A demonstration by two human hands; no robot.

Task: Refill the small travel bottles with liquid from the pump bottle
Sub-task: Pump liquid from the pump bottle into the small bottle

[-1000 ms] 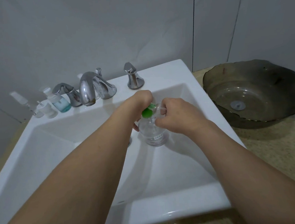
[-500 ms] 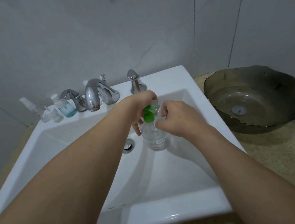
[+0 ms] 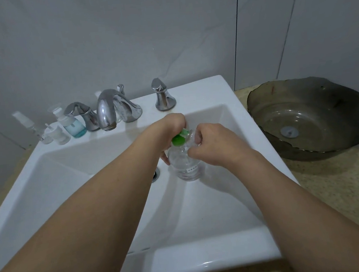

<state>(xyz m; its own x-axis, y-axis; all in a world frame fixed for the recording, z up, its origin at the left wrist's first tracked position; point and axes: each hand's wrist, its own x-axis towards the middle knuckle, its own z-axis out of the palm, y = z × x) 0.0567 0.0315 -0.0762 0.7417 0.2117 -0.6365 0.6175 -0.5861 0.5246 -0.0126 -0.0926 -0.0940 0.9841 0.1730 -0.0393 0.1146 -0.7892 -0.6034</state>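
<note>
Over a white ceramic sink (image 3: 205, 252), the left hand (image 3: 169, 128) curled on the green pump top (image 3: 180, 138) of an upright clear plastic bottle (image 3: 185, 167). The right hand (image 3: 209, 142) pinched a small clear travel bottle (image 3: 192, 138) just right of the pump.

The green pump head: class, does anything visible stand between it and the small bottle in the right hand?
Nothing visible does. The left hand grips the green pump head of the clear pump bottle over the white sink; the right hand holds a small clear bottle right beside it.
</note>
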